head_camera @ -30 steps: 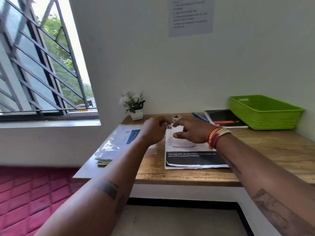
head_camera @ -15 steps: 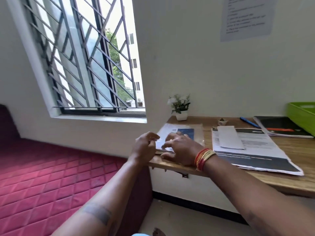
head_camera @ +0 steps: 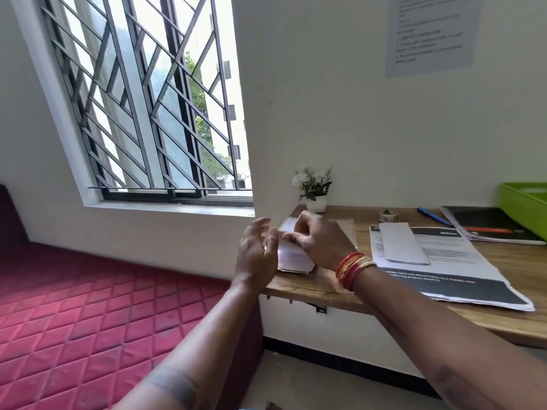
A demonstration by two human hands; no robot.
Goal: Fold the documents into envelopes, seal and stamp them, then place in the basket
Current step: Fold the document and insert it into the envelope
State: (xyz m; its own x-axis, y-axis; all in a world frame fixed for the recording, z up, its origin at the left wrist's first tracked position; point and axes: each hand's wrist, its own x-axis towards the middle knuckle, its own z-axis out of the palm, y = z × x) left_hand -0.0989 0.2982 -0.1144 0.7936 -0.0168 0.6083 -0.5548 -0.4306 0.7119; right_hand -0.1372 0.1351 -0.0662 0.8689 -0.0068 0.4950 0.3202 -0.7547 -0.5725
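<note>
Right hand (head_camera: 318, 242): fingers curled over the top of the envelope stack, pinching at its upper edge; red and gold bangles (head_camera: 352, 269) on the wrist. Half a second ago it lay flatter on the packet.
Left hand (head_camera: 257, 253): fingers spread and loosely bent, holding nothing, just beside the stack's left edge; contact cannot be told. Earlier it was more curled and lower.
Stack (head_camera: 293, 257): white envelopes in clear wrapping at the desk's left end, partly hidden by both hands; it shows more white now, the blue label seen earlier being covered.
Desk (head_camera: 509, 264): wooden, against the wall.
Documents (head_camera: 461, 279): printed sheets with a dark band, right of the stack, flat, unmoved.
Folded sheet (head_camera: 401, 242): white, lying on the documents, as before.
Tape roll (head_camera: 388, 216): small, behind the documents, near the wall.
Plant (head_camera: 313, 187): white pot with white flowers, at the back left corner of the desk.
Pen (head_camera: 434, 216): blue, behind the documents.
Notebook (head_camera: 488, 227): black, right of the pen.
Basket (head_camera: 524, 207): green, far right, cut by the frame edge, well apart from both hands.
Notice (head_camera: 429, 34): printed paper on the wall; text unreadable.
Window (head_camera: 142, 99): barred, left.
Mattress (head_camera: 88, 315): red, quilted, lower left.
</note>
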